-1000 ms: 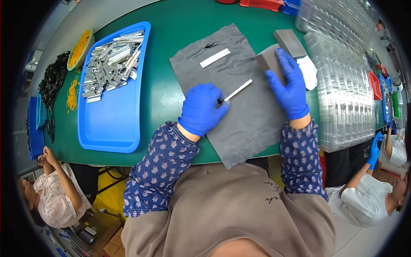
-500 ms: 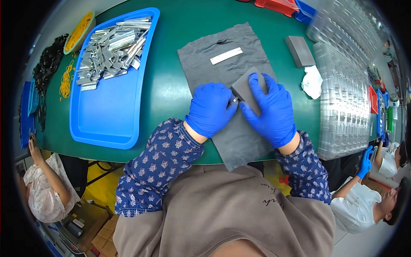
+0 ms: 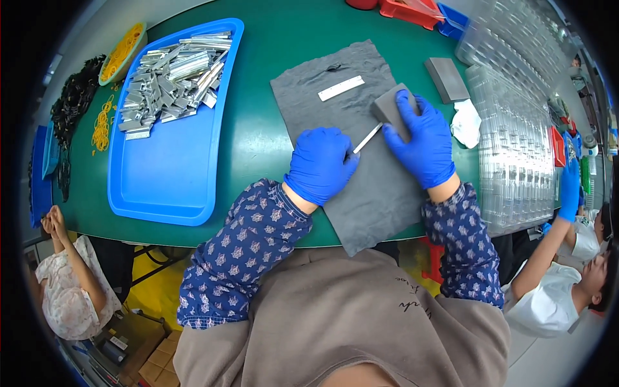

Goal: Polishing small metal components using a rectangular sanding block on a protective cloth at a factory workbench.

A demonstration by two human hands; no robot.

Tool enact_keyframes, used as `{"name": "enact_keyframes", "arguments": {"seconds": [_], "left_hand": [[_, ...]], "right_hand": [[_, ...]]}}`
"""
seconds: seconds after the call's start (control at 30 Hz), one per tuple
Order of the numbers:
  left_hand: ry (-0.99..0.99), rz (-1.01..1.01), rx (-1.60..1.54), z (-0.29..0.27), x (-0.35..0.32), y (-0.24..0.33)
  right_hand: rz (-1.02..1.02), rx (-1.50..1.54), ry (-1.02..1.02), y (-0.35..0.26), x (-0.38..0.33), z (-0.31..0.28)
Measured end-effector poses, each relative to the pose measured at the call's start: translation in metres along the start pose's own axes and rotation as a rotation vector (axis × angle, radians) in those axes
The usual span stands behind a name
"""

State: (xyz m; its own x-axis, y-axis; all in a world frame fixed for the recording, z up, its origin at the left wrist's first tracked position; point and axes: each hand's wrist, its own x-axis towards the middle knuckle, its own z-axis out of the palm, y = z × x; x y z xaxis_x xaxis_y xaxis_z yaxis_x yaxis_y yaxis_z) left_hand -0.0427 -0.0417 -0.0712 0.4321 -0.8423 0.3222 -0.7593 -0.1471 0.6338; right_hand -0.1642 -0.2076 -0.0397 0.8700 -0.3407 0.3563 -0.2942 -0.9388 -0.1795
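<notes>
My gloved left hand [image 3: 320, 163] pinches a thin metal strip [image 3: 368, 137] flat on the grey cloth [image 3: 374, 193], while my right hand [image 3: 422, 140] grips a grey block [image 3: 389, 108] against its far end

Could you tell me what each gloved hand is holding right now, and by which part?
The left hand pins a thin metal strip by its near end on the grey cloth. The right hand grips a grey block from above, over its right side.
</notes>
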Motion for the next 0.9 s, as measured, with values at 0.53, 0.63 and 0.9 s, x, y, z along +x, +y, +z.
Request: {"name": "enact_keyframes", "arguments": {"seconds": [0.53,0.63,0.9], "left_hand": [[0.049,0.079,0.004,0.002,-0.001,-0.003],[0.028,0.055,0.005,0.000,0.000,-0.001],[0.038,0.060,0.028,0.002,0.001,-0.004]], "right_hand": [[-0.077,-0.031,-0.046,-0.024,-0.015,-0.004],[-0.017,-0.007,-0.010,0.009,-0.002,-0.001],[0.132,0.057,0.148,0.024,-0.007,-0.011]]}}
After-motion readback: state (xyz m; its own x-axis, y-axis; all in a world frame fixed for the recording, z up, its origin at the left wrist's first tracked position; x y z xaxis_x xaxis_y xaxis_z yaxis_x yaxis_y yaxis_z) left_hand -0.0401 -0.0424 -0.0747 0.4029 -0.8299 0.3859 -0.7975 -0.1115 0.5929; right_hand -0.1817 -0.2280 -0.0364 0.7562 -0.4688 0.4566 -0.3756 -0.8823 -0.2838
